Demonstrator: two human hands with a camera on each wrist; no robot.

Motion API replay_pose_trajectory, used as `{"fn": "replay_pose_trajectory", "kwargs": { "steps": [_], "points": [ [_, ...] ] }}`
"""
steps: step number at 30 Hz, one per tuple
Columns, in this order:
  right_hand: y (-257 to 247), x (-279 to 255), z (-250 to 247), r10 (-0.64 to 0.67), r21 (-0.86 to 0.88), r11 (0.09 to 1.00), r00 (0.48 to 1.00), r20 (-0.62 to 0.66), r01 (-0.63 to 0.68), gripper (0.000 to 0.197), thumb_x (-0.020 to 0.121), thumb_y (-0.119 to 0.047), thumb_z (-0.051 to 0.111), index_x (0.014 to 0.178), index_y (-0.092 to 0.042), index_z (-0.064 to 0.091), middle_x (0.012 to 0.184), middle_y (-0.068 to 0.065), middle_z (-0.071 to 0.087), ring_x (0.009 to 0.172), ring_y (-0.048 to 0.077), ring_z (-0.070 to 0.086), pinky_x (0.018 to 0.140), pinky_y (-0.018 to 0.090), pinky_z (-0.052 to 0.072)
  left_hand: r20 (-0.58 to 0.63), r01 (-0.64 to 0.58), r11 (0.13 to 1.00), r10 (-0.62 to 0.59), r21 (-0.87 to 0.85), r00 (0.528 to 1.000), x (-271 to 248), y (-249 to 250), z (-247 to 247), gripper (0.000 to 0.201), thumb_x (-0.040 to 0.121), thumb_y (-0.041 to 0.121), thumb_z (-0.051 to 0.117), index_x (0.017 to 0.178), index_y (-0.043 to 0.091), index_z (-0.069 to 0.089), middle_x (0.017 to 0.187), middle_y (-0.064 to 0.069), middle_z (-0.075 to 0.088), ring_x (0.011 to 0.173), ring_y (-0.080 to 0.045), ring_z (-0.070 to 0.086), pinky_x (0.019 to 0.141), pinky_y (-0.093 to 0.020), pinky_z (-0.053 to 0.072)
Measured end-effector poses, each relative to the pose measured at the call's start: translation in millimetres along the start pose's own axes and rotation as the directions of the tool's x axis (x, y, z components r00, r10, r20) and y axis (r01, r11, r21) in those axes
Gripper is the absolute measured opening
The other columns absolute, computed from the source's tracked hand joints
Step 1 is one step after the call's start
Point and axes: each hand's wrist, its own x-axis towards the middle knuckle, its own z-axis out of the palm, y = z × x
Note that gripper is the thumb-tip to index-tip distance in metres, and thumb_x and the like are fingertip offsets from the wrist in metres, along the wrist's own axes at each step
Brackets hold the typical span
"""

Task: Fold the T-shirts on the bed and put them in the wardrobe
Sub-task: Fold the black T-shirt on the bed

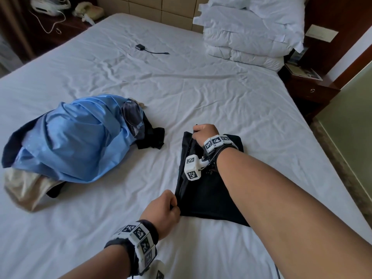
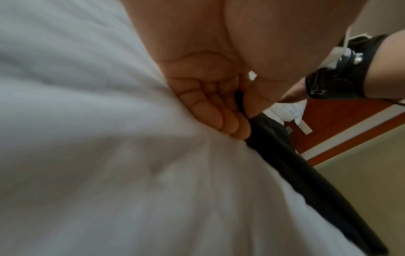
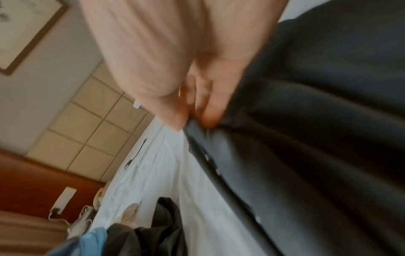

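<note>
A pile of clothes (image 1: 66,141), blue on top with black and beige underneath, lies on the bed (image 1: 201,91) to the left of the black T-shirt (image 1: 209,190), apart from it with bare sheet between. Far off on the sheet sits a small black adapter (image 1: 141,47) with its cable, and stacked pillows (image 1: 251,31) fill the far right corner. A nightstand (image 1: 310,87) stands beyond the bed's right edge; another at far left carries a phone (image 1: 88,10). The T-shirt lies near the right side of the bed, part folded, with open sheet near and far of it. The left hand (image 1: 163,210) pinches its near left corner, fingers (image 2: 210,114) curled on the cloth; the right hand (image 1: 203,131) pinches its far left corner. The right arm crosses over the shirt and hides part of it. The right wrist view shows a framed picture (image 3: 26,32) on the wall, unseen from the head; both wrist views are blurred.
</note>
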Motion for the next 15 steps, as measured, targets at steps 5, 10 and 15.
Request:
{"fn": "replay_pose_trajectory", "kwargs": {
  "steps": [5,10,15],
  "points": [
    [20,-22,0,0.030,0.296,0.951,0.983,0.181,-0.084,0.061,0.091,-0.016,0.067,0.148,-0.029,0.050,0.124,-0.007,0.050,0.100,0.012,0.061,0.090,0.031,0.055,-0.051,0.041,0.996,-0.036,0.085,0.998,2,3,3,0.017,0.077,0.039,0.056,0.083,0.028,0.045,0.074,0.001,0.067,0.068,-0.018,0.063,0.064,-0.037,0.054],
    [69,-56,-37,0.023,0.396,0.918,1.000,-0.020,-0.014,0.040,0.093,-0.015,0.067,0.133,-0.019,0.066,0.129,-0.002,0.066,0.102,0.003,0.062,0.083,0.023,0.053,-0.201,0.096,0.990,-0.073,0.105,0.977,1,9,7,0.039,0.083,0.058,0.064,0.089,0.024,0.047,0.078,0.008,0.060,0.071,-0.010,0.057,0.062,-0.030,0.046],
    [137,-97,-67,0.036,0.078,0.997,0.991,-0.132,-0.026,0.036,0.085,-0.023,0.071,0.120,-0.026,0.072,0.121,-0.007,0.070,0.109,0.008,0.065,0.104,0.032,0.050,-0.193,0.120,0.982,-0.091,0.148,0.977,4,10,15,0.048,0.081,0.068,0.065,0.102,0.030,0.045,0.092,0.014,0.057,0.085,-0.011,0.058,0.064,-0.026,0.042]
  ]
}}
